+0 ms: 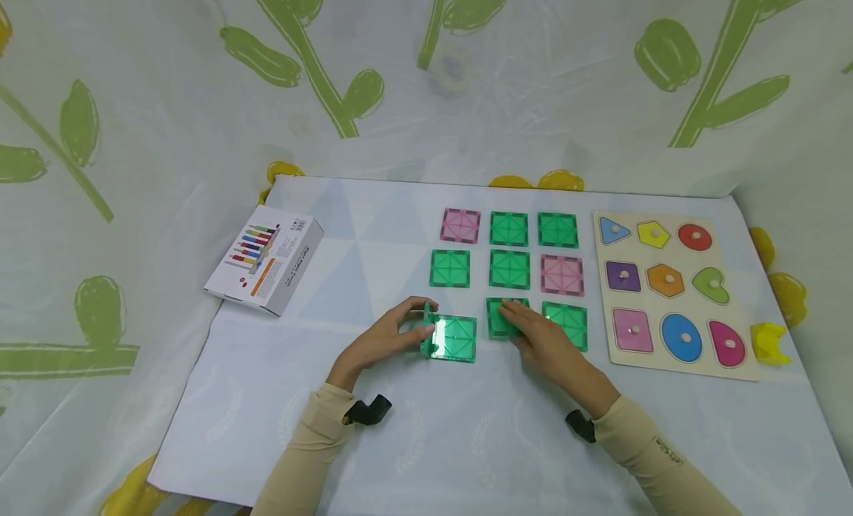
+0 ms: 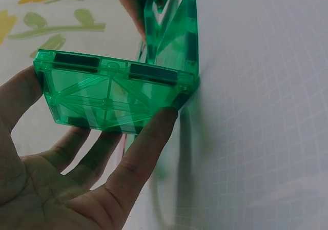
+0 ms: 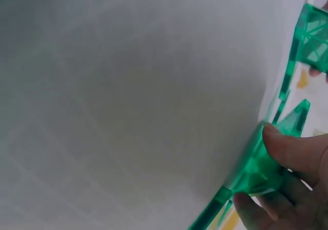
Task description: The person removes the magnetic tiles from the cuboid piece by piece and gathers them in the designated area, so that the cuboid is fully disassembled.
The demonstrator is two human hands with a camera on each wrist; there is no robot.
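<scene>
In the head view my left hand (image 1: 381, 340) holds a green magnetic tile (image 1: 427, 329) on edge, at the left side of a flat green tile (image 1: 458, 340). In the left wrist view, thumb and forefinger pinch that upright tile (image 2: 105, 99) at its two side edges. My right hand (image 1: 552, 347) is over another green tile (image 1: 497, 322), fingers on its top. The right wrist view shows this tile (image 3: 260, 172) tilted, gripped between thumb and fingers. To its right lies one more green tile (image 1: 568, 325), partly covered by the hand.
Behind the hands lie two rows of flat tiles, green (image 1: 509, 269) and pink (image 1: 562, 275). A wooden shape puzzle board (image 1: 656, 361) is at the right, with a yellow piece (image 1: 769, 343) beside it. A white box (image 1: 283, 235) sits at the left edge of the table (image 1: 373, 457).
</scene>
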